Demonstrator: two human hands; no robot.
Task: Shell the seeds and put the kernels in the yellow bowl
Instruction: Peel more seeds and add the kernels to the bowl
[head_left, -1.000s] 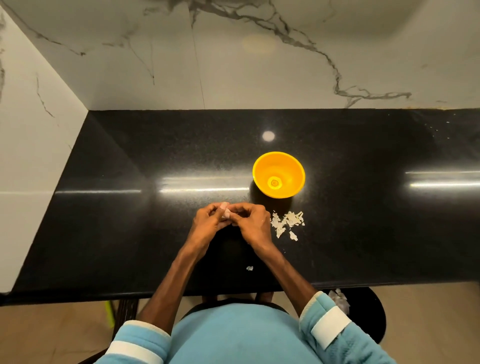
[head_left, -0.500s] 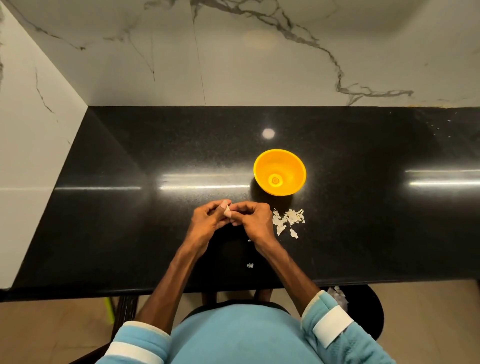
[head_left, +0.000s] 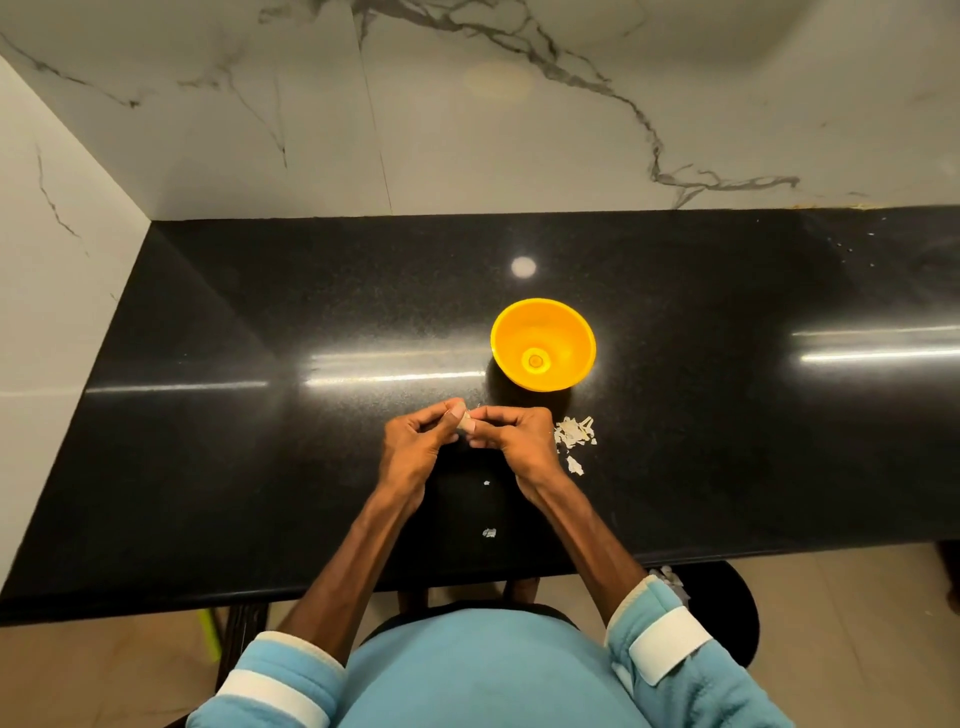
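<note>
Both hands, left hand (head_left: 415, 449) and right hand (head_left: 519, 441), meet fingertip to fingertip, pinching one pale seed (head_left: 464, 425) above the counter (head_left: 260, 441). The yellow bowl (head_left: 543, 351) stands just beyond, shell bits (head_left: 574, 439) to its near right.

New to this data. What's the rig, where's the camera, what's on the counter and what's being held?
No robot: one camera on a person's head looks down at their bare hands. The left hand and right hand together pinch a pale seed above a black counter. Beyond them stands the yellow bowl; whether kernels lie inside is unclear. Right of the hands lies a pile of shell scraps, with stray bits nearer the person.
</note>
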